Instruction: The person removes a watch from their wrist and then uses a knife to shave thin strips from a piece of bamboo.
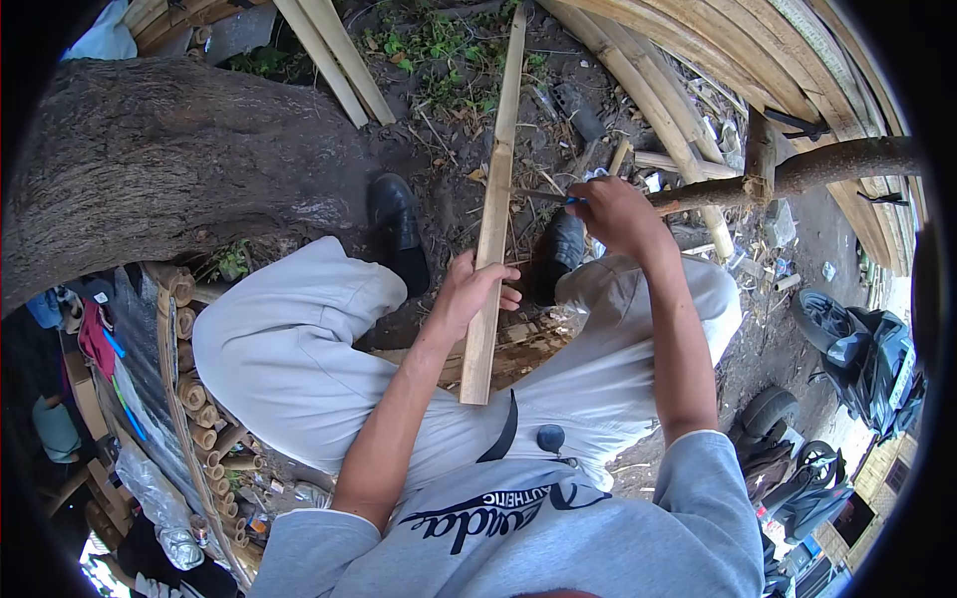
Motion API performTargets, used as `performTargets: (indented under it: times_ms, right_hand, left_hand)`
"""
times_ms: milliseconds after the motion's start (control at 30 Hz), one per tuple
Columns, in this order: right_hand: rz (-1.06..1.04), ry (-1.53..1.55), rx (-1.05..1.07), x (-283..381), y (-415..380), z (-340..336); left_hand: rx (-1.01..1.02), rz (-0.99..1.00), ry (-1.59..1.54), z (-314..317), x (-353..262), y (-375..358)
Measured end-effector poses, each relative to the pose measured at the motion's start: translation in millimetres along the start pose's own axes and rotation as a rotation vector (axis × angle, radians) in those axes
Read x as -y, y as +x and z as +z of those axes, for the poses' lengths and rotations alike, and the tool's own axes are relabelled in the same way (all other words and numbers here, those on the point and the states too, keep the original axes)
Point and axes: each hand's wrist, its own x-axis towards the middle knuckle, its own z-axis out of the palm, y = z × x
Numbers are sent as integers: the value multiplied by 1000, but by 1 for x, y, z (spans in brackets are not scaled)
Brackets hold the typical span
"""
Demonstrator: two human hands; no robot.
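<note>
A long, flat bamboo slat (496,189) runs up and away from my lap, its near end between my thighs. My left hand (469,294) grips it below the middle, the thumb across its face and the fingers round its right edge. In my closed right hand (620,214) is a knife (540,193) with a bit of blue at the handle. The thin dark blade points left, its tip right at the slat's right edge. Most of the handle is hidden in my fist.
A thick tree trunk (179,169) lies to the left. Bundled bamboo strips (738,50) curve across the upper right, near a horizontal branch (837,169). Cut bamboo poles (202,414) are stacked at the lower left. A parked motorcycle (862,359) stands at right.
</note>
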Motion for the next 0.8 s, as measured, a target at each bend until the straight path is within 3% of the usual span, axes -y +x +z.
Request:
performTargets:
  times_ms: [67,233,300,333,433,500,567,600,633,733,800]
  right_hand:
    - [-251,78,68,-7,2,13]
    - [-299,34,179,3,-6,29]
    - [-16,-117,90,5,-1,27]
    - [7,-207,-96,-5,5,36]
    - [54,-215,-253,-11,24,31]
    - [13,-162,-183,-7,20,23]
    - [-210,-28,111,-4,13,22]
    - [-210,8,282,-1,13,22]
    - [-210,9,283,-1,12,26]
    - [-135,-71,134,-4,13,46]
    - [74,-273,-92,-5,29,52]
  left_hand:
    - [21,-20,-53,-9,0,2]
    - [45,-76,-47,-5,3,3]
    - [49,-94,-50,-3,3,0]
    - [44,-89,-30,-2,4,0]
    - [35,-73,-14,-2,5,2]
    - [28,-66,-19,-4,8,5]
    - [-4,-17,-9,-7,11,7]
    - [-6,-19,-9,-8,13,8]
    - [-10,-19,24,-7,13,7]
    - [-16,-13,91,-4,12,7]
    - [-18,-4,128,-2,9,6]
